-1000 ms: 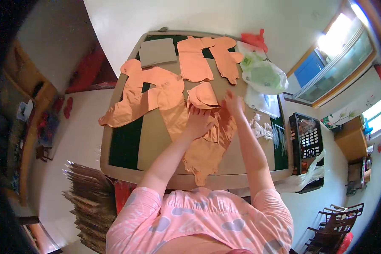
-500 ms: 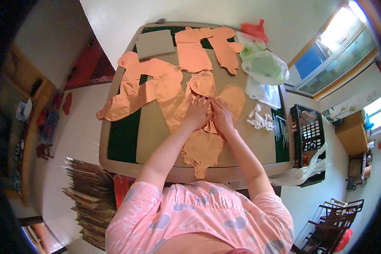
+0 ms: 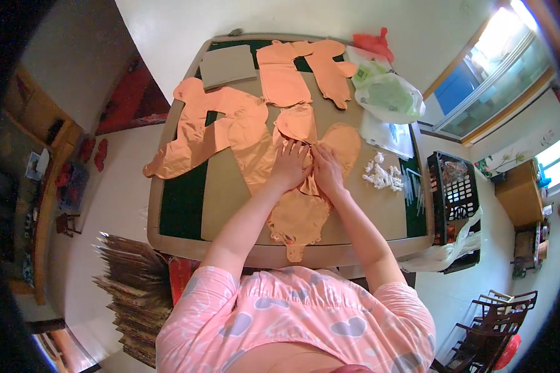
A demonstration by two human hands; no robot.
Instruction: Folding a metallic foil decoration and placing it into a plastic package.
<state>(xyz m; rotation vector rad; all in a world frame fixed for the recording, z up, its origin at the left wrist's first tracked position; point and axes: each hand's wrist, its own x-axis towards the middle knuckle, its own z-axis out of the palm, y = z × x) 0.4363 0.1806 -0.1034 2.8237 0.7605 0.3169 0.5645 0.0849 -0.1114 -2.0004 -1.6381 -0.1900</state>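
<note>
At frame centre, the left hand [image 3: 289, 168] and right hand [image 3: 327, 171] press flat, side by side, on an orange foil piece [image 3: 295, 214] lying on the bench [image 3: 224, 199]. More orange pieces [image 3: 211, 121] spread toward the upper left. White bits [image 3: 382, 175] lie right of the hands; a plastic bag [image 3: 389, 96] sits upper right.

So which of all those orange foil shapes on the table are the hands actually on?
The orange foil shape nearest the person, at the table's near edge: the left hand and right hand press on its upper part. The others lie untouched farther back.

The person wears a pink short-sleeved top [image 3: 298, 317] printed with pale hearts, gathered at the neckline. Both forearms are bare, with no watch or rings visible.
</note>
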